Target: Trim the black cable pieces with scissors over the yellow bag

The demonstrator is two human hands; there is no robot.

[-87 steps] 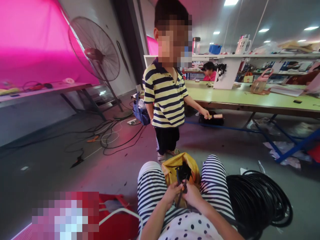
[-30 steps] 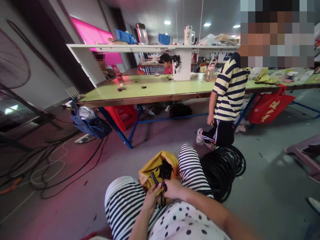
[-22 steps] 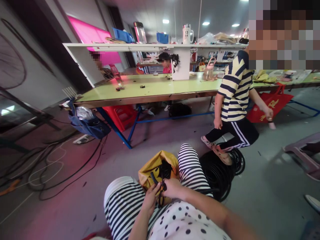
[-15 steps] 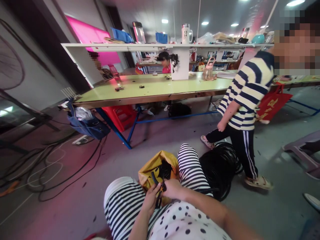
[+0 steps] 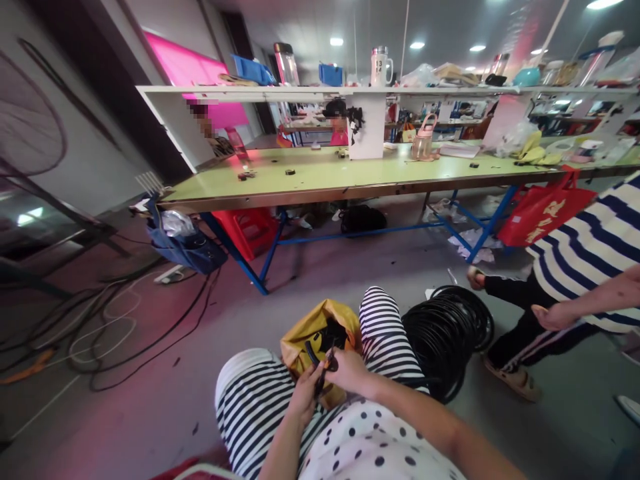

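1. one table, at twelve o'clock from the one yellow bag; one red stool is under it, at eleven.
2. one other person in a striped top, between two and three o'clock; one hand hangs near the thigh.
3. one black coil, at three o'clock, many turns, too tangled to count; likely heavy whole, bendy by the strand, best lifted with several turns together.
4. the yellow bag, mouth open between the knees; it looks soft and light, so the rim is the place to hold. dark pieces lie inside, number unclear.
5. two bare hands: the left is closed on a tube, the right closed around a tool, the two nearly meeting at the bag's six o'clock.
6. one black tube, over the bag's near side, upper end towards eleven; probably light, springy, a little slick, not fragile; pinch it close to the tool.
7. one small dark tool, likely stiff and light; its exact kind is too small to tell.
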